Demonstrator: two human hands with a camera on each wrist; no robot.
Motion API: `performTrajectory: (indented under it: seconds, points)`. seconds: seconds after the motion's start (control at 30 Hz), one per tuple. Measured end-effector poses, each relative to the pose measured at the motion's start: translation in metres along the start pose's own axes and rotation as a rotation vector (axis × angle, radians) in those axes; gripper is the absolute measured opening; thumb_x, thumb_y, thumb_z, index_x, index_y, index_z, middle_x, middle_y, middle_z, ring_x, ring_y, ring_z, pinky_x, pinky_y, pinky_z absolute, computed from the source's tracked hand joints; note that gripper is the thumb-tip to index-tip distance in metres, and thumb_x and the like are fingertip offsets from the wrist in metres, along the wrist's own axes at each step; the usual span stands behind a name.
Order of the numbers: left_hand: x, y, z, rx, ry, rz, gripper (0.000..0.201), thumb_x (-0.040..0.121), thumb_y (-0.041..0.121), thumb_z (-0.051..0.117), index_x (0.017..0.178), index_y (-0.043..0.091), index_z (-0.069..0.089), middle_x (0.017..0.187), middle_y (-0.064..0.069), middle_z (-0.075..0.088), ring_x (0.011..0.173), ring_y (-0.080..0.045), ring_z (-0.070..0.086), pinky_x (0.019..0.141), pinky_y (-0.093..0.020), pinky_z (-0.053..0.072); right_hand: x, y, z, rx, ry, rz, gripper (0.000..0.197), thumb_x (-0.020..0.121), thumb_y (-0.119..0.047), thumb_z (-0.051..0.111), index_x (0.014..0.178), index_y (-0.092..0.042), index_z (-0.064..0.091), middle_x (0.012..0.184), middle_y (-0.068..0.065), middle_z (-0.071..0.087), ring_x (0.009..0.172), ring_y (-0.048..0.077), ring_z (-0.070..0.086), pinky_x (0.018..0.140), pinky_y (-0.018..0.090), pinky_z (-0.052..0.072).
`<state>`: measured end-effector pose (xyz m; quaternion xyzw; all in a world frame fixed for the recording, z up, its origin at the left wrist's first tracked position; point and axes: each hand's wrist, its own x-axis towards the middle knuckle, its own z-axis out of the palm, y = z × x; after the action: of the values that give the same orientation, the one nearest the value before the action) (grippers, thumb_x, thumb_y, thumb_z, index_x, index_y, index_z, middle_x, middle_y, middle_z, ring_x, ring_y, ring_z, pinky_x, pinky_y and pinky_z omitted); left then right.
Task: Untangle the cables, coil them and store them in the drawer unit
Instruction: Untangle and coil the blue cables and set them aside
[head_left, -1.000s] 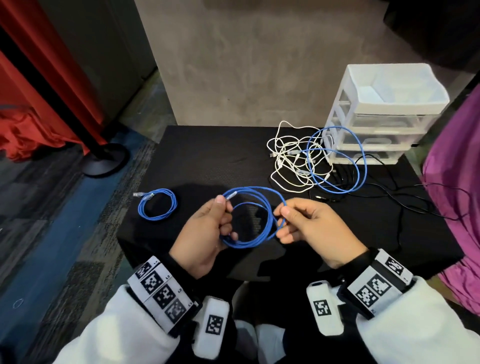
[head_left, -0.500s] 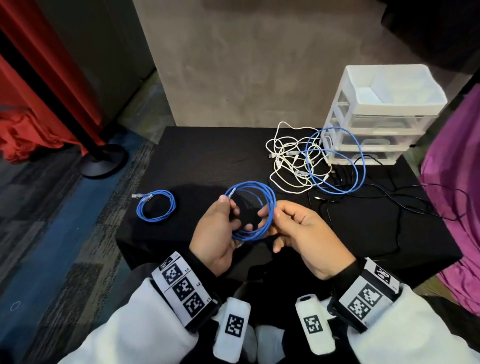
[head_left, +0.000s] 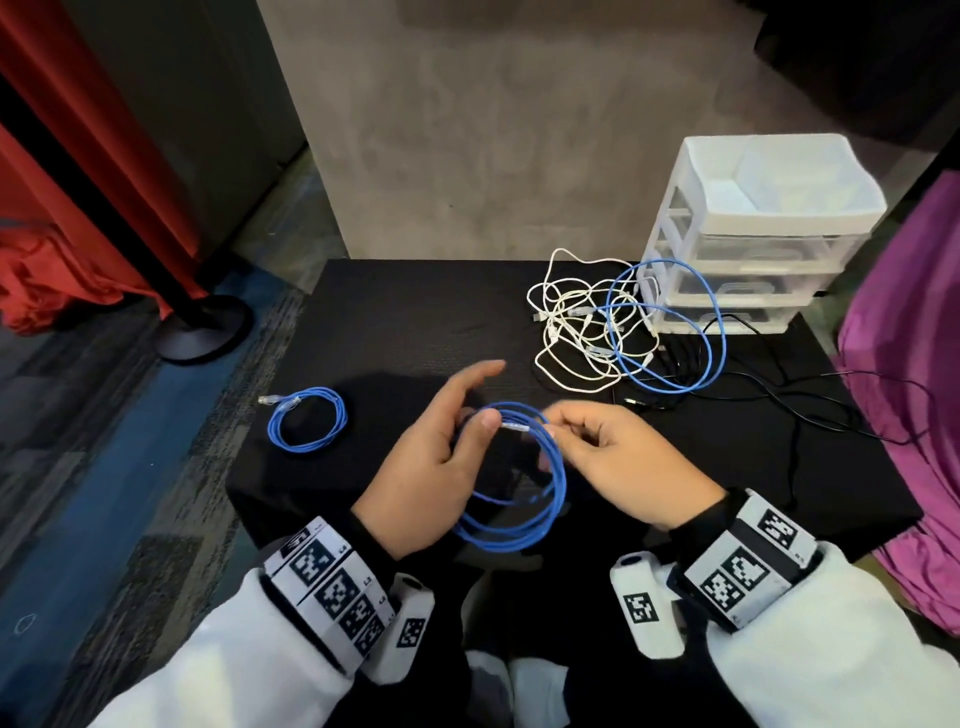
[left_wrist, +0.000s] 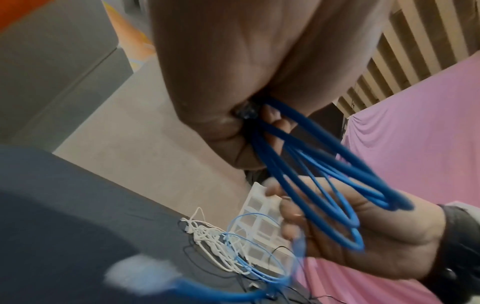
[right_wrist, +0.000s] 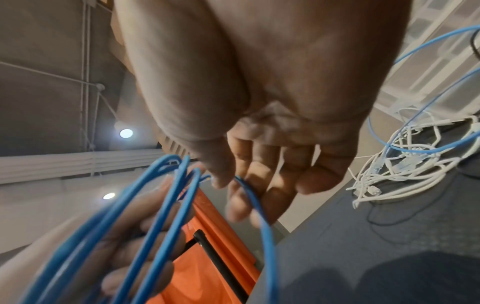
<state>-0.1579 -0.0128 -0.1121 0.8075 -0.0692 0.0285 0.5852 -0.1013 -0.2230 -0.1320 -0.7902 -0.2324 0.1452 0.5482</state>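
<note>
Blue Ethernet cable number one, the held coil (head_left: 511, 499), hangs in several loops between two hands above the near edge of the black table (head_left: 415, 312). The left hand (head_left: 431, 467) grips the coil's upper left arc, thumb pressed on the strands, with its index finger stretched forward and free; in the left wrist view the strands run out of the closed fist. The right hand (head_left: 618, 462) pinches the clear-plugged cable end (head_left: 515, 427) at the top of the coil between thumb and fingertip, its other fingers loosely curled; the right wrist view is motion-blurred, yet it shows one strand crossing the fingertips (right_wrist: 241, 197). A second blue cable, the finished coil (head_left: 307, 422), lies flat on the table's left side, well apart from the hands, its clear plug pointing left. A third blue cable (head_left: 670, 332) sprawls in one large loose loop at the far right, overlapping a tangle of white cables (head_left: 576, 322) whose number I cannot tell. Thin black cables (head_left: 779, 395) trail across the right side of the table. One white drawer unit (head_left: 758, 234) with three clear drawers, all closed, stands at the far right corner, touching the big blue loop
</note>
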Motion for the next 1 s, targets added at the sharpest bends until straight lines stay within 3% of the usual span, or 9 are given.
performTrajectory:
  seconds: [0.07,0.13,0.27,0.4,0.5,0.63,0.7,0.8,1.0]
  points:
    - [0.002,-0.004,-0.009,0.211,0.052,0.037,0.022,0.105,0.027,0.054,0.125,0.028,0.064,0.087,0.01,0.07,0.079,-0.003,0.065,0.077,-0.028,0.052,-0.002,0.001,-0.005,-0.029,-0.039,0.039,0.024,0.106,-0.018,0.058,0.085,-0.014,0.069,0.071,0.002,0.064,0.066,0.001,0.051,0.069,0.025,0.042]
    - [0.004,-0.009,-0.021,0.375,0.105,0.064,0.013,0.104,0.03,0.054,0.106,0.026,0.067,0.082,0.006,0.07,0.079,-0.01,0.066,0.078,-0.032,0.051,-0.004,0.003,-0.011,-0.063,-0.064,0.089,0.022,0.105,-0.018,0.059,0.087,-0.015,0.07,0.072,-0.004,0.066,0.06,-0.003,0.05,0.066,0.014,0.038]
    - [0.008,-0.019,-0.042,0.448,0.235,0.033,0.013,0.104,0.03,0.054,0.098,0.025,0.065,0.077,0.01,0.067,0.078,-0.004,0.064,0.07,-0.022,0.046,-0.011,0.02,-0.014,-0.147,-0.12,0.121,0.021,0.105,-0.021,0.06,0.087,-0.023,0.071,0.084,-0.006,0.073,0.078,0.009,0.059,0.08,0.03,0.049]
    - [0.007,-0.032,-0.045,0.482,0.262,-0.029,0.014,0.105,0.03,0.053,0.1,0.025,0.066,0.074,0.011,0.066,0.076,0.001,0.062,0.065,-0.009,0.039,-0.009,0.006,-0.018,0.136,-0.003,0.143,0.015,0.104,-0.007,0.058,0.095,-0.006,0.07,0.079,0.004,0.071,0.071,0.017,0.06,0.055,0.024,0.048]
    - [0.005,-0.038,-0.037,0.487,0.288,-0.042,0.014,0.105,0.029,0.054,0.102,0.026,0.067,0.077,0.014,0.067,0.079,0.007,0.062,0.067,-0.005,0.038,-0.005,-0.017,-0.02,0.43,0.031,0.106,0.014,0.102,-0.007,0.058,0.101,0.002,0.069,0.082,0.014,0.07,0.069,0.019,0.063,0.057,0.025,0.054]
    - [0.007,-0.038,-0.017,0.39,0.305,-0.046,0.017,0.106,0.028,0.052,0.097,0.024,0.066,0.075,0.007,0.067,0.073,-0.006,0.063,0.07,-0.02,0.047,0.004,-0.036,-0.004,0.631,0.1,0.105,0.018,0.092,-0.013,0.067,0.101,0.002,0.069,0.084,0.016,0.068,0.073,0.022,0.069,0.06,0.024,0.058]
    - [0.008,-0.034,-0.006,0.237,0.306,-0.126,0.022,0.107,0.029,0.05,0.091,0.022,0.064,0.068,0.008,0.058,0.059,-0.009,0.052,0.061,-0.03,0.046,0.009,-0.03,0.01,0.499,0.178,0.084,0.006,0.093,-0.009,0.072,0.098,-0.005,0.073,0.085,0.012,0.067,0.077,0.019,0.065,0.063,0.022,0.055]
    - [0.007,-0.018,0.007,-0.264,0.271,-0.342,0.029,0.109,0.029,0.045,0.087,0.02,0.06,0.062,0.008,0.041,0.047,-0.006,0.032,0.041,-0.023,0.03,0.011,-0.018,0.026,0.237,0.249,0.015,0.022,0.094,-0.002,0.072,0.11,-0.018,0.072,0.091,0.002,0.062,0.077,0.013,0.052,0.076,0.021,0.047]
    - [0.004,-0.003,0.005,-0.608,0.176,-0.456,0.022,0.11,0.027,0.042,0.096,0.016,0.054,0.058,0.01,0.031,0.046,-0.002,0.022,0.038,-0.016,0.022,0.003,-0.024,0.037,0.66,-0.022,0.143,0.025,0.104,-0.009,0.057,0.128,-0.014,0.061,0.097,0.012,0.073,0.07,0.019,0.061,0.066,0.023,0.052]
